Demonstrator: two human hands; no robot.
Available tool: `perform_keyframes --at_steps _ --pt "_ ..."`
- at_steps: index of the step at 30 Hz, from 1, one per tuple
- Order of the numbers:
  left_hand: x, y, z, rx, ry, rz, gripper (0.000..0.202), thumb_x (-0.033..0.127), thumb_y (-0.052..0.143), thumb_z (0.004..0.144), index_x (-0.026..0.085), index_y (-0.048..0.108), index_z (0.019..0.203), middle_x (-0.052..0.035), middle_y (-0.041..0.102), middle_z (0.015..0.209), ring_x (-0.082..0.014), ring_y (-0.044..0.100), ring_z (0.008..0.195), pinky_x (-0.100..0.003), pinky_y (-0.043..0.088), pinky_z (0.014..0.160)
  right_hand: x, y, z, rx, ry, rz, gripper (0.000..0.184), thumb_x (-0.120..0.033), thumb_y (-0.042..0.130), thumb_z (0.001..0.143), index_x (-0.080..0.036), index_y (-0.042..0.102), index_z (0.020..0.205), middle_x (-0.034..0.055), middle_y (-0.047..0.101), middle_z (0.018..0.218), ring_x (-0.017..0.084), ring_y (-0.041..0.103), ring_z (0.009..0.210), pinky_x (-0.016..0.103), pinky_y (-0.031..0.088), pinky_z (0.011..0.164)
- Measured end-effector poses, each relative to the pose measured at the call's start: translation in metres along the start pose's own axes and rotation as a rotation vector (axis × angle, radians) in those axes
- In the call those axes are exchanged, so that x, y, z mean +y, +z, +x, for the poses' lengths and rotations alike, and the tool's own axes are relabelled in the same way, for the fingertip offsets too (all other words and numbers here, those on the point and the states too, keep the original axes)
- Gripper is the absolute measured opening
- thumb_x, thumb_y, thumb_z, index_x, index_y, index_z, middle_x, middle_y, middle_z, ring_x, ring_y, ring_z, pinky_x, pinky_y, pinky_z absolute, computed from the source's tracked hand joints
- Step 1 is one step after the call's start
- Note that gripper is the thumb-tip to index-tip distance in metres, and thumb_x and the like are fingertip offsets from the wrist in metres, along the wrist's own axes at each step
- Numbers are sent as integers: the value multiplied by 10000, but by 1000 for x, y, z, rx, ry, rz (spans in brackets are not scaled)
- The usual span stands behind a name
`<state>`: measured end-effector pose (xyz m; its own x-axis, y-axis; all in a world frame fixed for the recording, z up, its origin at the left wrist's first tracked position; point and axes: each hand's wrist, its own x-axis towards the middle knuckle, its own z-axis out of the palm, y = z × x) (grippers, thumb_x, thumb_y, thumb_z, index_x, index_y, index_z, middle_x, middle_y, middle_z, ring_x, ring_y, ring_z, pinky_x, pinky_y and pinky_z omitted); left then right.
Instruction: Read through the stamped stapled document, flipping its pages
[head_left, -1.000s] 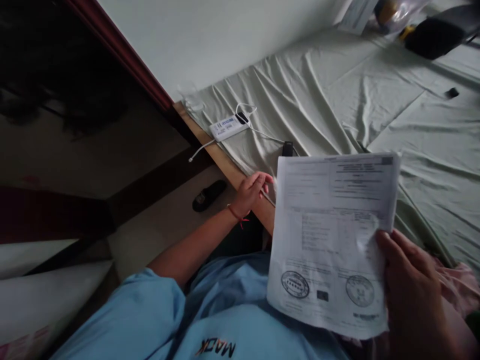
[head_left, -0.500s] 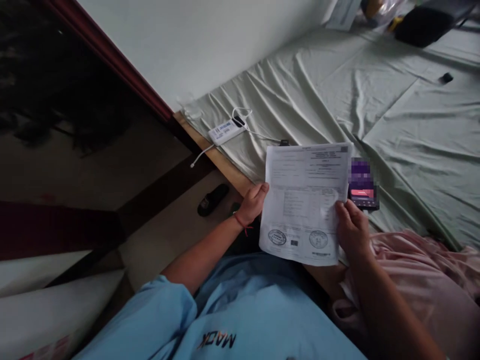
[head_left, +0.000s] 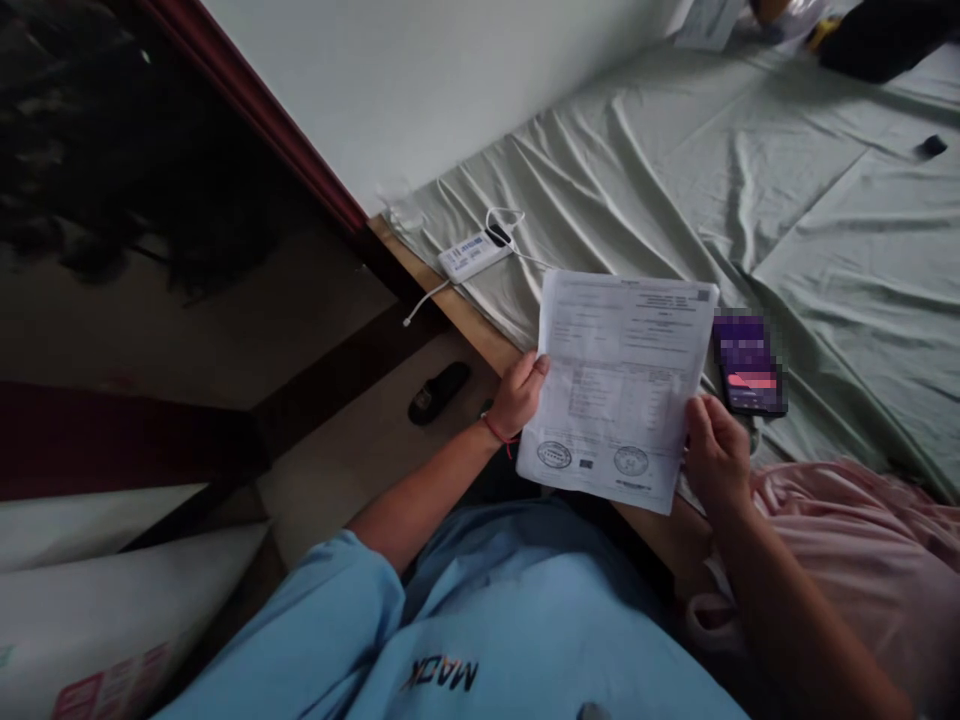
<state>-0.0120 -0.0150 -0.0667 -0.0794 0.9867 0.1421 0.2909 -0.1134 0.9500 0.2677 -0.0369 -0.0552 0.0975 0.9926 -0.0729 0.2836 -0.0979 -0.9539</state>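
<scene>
A printed paper document (head_left: 619, 380) with two round stamps near its lower edge is held up over the edge of a bed. My left hand (head_left: 519, 395) grips its left edge, with a red string on the wrist. My right hand (head_left: 714, 455) grips its lower right corner. A phone (head_left: 748, 365) with a lit screen lies on the pale green sheet (head_left: 750, 200) just right of the paper, close to my right hand.
A white power bank (head_left: 472, 255) with white cables lies near the bed's wooden edge (head_left: 465, 320). A black sandal (head_left: 439, 390) sits on the floor below. Pink cloth (head_left: 847, 540) lies under my right arm. A dark bag (head_left: 877, 35) rests at the far corner.
The paper moved away from the camera and lower, toward the bed edge. My left hand came off the bed edge and took the paper's left side. The phone came into view.
</scene>
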Motion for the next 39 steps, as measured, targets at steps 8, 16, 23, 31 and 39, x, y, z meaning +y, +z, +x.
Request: perform_keyframes --at_steps 8,16,23,31,39 --pt "-1 6 4 -15 -46 -117 481 621 473 1003 186 665 930 -60 678 822 -203 628 779 -337 519 716 -2 -10 2 66 -35 -124 386 -581 634 913 -205 651 827 -25 495 613 118 407 546 258 314 504" --pt "1 10 11 -63 -26 6 470 607 452 1017 194 664 938 -53 671 811 -202 614 788 -347 506 752 8 -15 4 40 58 -113 373 -580 615 934 -213 669 895 -9 568 661 125 460 561 251 351 505" --pt "-5 14 7 29 -67 -35 461 591 445 1029 198 624 868 -28 580 702 -181 558 713 -342 489 754 7 -16 3 27 62 -216 404 -591 607 938 -196 664 876 11 614 695 141 524 595 258 394 530" --pt "-2 18 3 111 -77 -12 473 584 446 1034 196 529 778 -12 486 646 -149 453 608 -314 391 599 13 -17 4 56 73 -281 424 -603 623 924 -184 678 894 10 634 698 137 533 592 255 401 531" --pt "-6 21 6 139 -8 82 446 579 429 1041 204 549 834 -22 539 681 -164 511 638 -328 430 626 8 -12 3 111 95 -77 393 -577 672 900 -185 674 922 20 660 747 139 559 608 245 440 532"
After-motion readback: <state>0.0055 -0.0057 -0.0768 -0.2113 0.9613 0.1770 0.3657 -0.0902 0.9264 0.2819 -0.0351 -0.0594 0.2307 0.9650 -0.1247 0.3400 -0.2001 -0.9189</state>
